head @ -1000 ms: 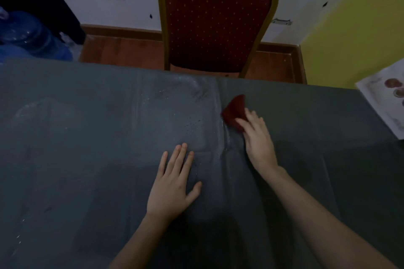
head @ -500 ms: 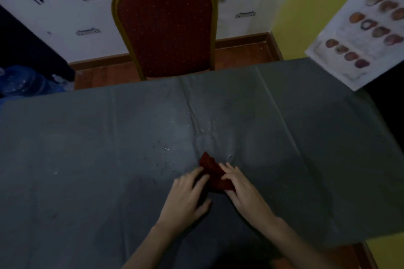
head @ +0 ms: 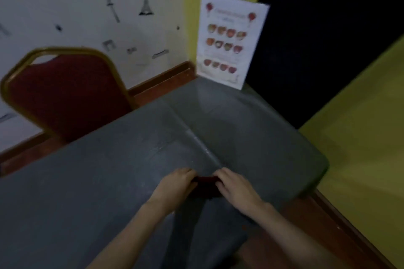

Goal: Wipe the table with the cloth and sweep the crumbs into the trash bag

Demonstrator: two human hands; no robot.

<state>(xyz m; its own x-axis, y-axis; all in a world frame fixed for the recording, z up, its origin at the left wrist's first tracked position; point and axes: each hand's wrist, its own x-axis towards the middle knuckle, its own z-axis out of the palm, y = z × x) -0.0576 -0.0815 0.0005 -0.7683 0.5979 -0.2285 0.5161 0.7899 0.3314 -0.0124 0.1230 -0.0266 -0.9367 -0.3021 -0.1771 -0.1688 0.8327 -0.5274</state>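
— Head view puts the cloth point(head: 206, 185) right between the two hands, down on the grey table point(head: 98, 181), near its right end and just this side of the crease in the covering.

— How are the hands on it?

— The left hand point(head: 175, 185) has its fingers curled over the cloth's left edge, and the right hand point(head: 236, 188) curls over the right edge. Both grip it, bunching it up between them.

— How would it handle, do you think?

— Soft, light and limp, I'd say; it would fold wherever it's squeezed. Best gathered into a pad and pressed flat under a palm.

— And the count?

— One dark red cloth, two hands, one table, one red chair point(head: 65, 96) behind, one printed sheet point(head: 229, 39) propped at the far corner. No trash bag in sight, and the picture's too blurred to pick out crumbs.
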